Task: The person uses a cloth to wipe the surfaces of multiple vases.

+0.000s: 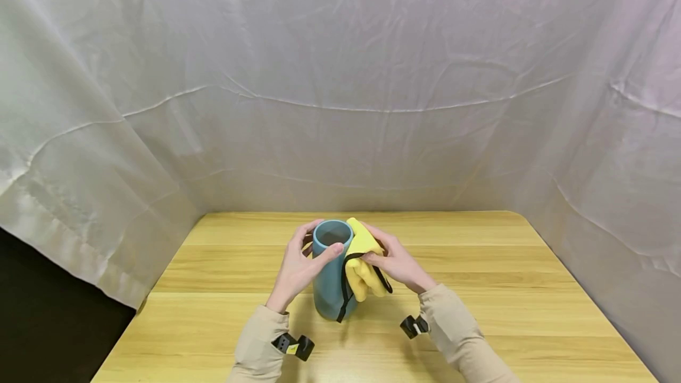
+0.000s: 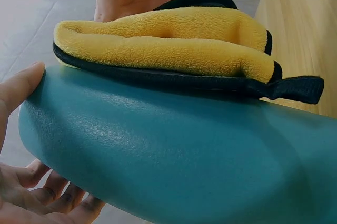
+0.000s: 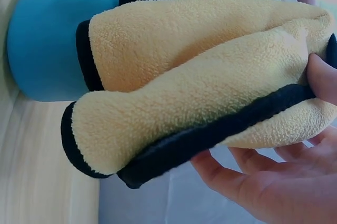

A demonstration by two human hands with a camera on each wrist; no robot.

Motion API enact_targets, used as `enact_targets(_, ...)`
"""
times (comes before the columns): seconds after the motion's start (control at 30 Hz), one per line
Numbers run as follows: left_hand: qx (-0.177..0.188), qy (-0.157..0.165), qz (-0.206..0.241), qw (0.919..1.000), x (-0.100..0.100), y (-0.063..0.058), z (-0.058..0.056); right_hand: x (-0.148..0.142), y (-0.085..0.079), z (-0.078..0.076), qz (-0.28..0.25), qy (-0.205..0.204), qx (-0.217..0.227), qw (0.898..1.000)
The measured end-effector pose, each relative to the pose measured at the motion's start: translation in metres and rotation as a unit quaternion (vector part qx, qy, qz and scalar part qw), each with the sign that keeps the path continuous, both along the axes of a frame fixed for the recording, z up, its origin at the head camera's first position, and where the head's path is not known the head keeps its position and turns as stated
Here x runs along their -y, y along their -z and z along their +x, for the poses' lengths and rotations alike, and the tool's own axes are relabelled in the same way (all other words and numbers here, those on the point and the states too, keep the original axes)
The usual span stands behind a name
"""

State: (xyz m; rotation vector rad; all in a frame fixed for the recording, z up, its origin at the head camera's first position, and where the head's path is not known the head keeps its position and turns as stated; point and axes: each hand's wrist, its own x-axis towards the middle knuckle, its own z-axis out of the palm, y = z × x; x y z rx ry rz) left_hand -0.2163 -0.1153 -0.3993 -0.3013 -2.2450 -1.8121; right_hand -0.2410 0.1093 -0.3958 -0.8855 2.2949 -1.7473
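A tall blue vase (image 1: 328, 288) with a round open mouth stands on the table, its smooth side filling much of the left wrist view. My left hand (image 1: 302, 260) grips it near the rim, thumb at the front and fingers round the far left side. A folded yellow cloth (image 1: 363, 276) with black edging lies against the vase's right side. My right hand (image 1: 396, 257) holds this cloth between thumb and fingers, pressed to the vase near the top. In the right wrist view the cloth (image 3: 195, 66) hangs in thick folds and hides part of the vase (image 3: 58, 34).
The wooden table (image 1: 479, 300) reaches out on both sides of the vase. Pale grey curtains (image 1: 372, 105) hang behind it and at both sides. A dark area (image 1: 48, 312) lies beyond the left edge. Each sleeve carries a small black wrist camera (image 1: 304, 347).
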Motion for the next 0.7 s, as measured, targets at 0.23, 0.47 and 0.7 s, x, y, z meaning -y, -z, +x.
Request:
enact_targets(0.23,0.001,-0.001,0.003,1.0,0.0,-0.001,0.0,-0.003,0.014,-0.002,0.018,-0.002,0.008,1.0)
enact_targets(0.47,0.005,-0.002,0.003,1.0,0.0,0.0,0.0,-0.006,0.037,-0.002,0.038,-0.005,0.026,0.999)
enact_targets(0.7,0.001,0.001,0.003,1.0,0.0,-0.001,0.0,-0.008,0.051,-0.002,0.04,-0.009,0.031,0.999)
